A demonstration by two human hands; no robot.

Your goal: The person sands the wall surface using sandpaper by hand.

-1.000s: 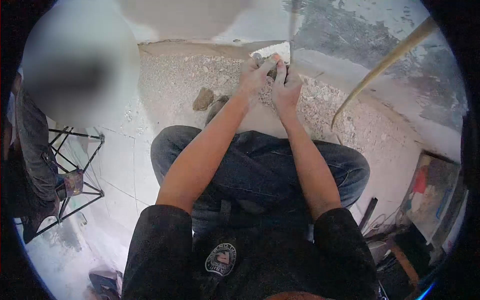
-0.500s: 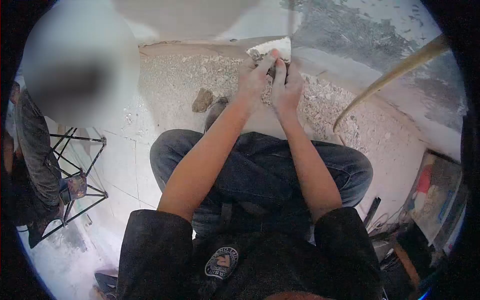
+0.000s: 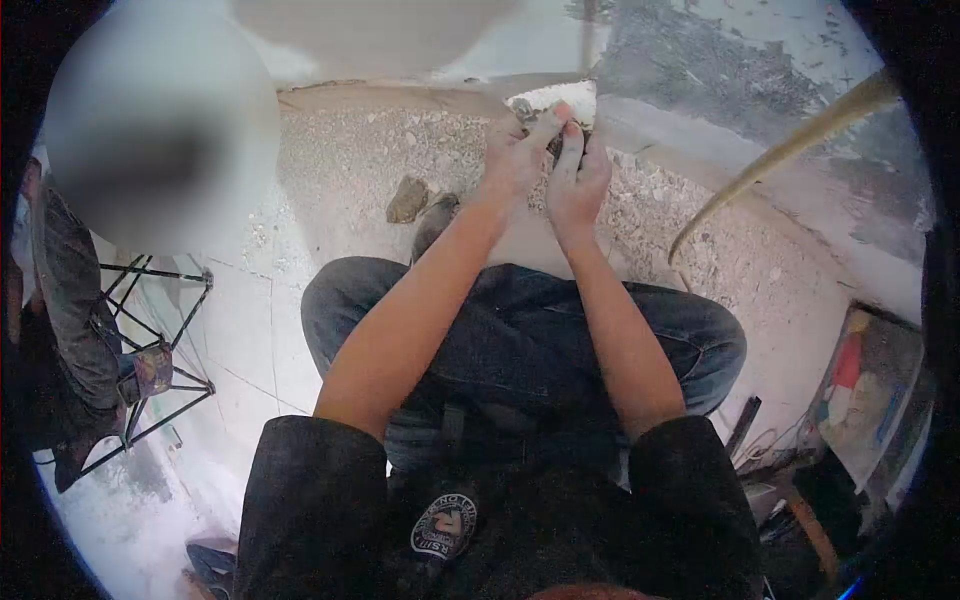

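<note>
1. A white wedge-shaped piece [image 3: 572, 95] is held at the foot of the wall, just past twelve o'clock. Its long axis runs roughly nine to three, tilted slightly up at the three o'clock end; the narrow tip points toward nine, the broad, straight edge faces three.
2. The left hand [image 3: 514, 155] grasps it from the seven o'clock side, thumb stretched toward one o'clock and laid on the white face.
3. The right hand [image 3: 580, 185] grasps it from six o'clock, thumb upright at the lower edge, close beside the other thumb. The remaining fingers of both hands are partly hidden, so their exact curl cannot be told.
4. Both forearms reach forward, converging over crossed legs in jeans [image 3: 340, 300].
5. A brown lump [image 3: 407, 199] sits on rough, gritty ground [image 3: 350, 150], at eight o'clock from the hands.
6. A curved yellowish pole [image 3: 780, 155] slants in from two o'clock, its lower end near the ground.
7. At four o'clock, a box-like container [image 3: 890, 345] holds a red item [image 3: 848, 360] and other things too unclear to name.
8. At nine o'clock stands a black folding frame [image 3: 190, 385], beside another person's dark-trousered leg [image 3: 75, 300].
</note>
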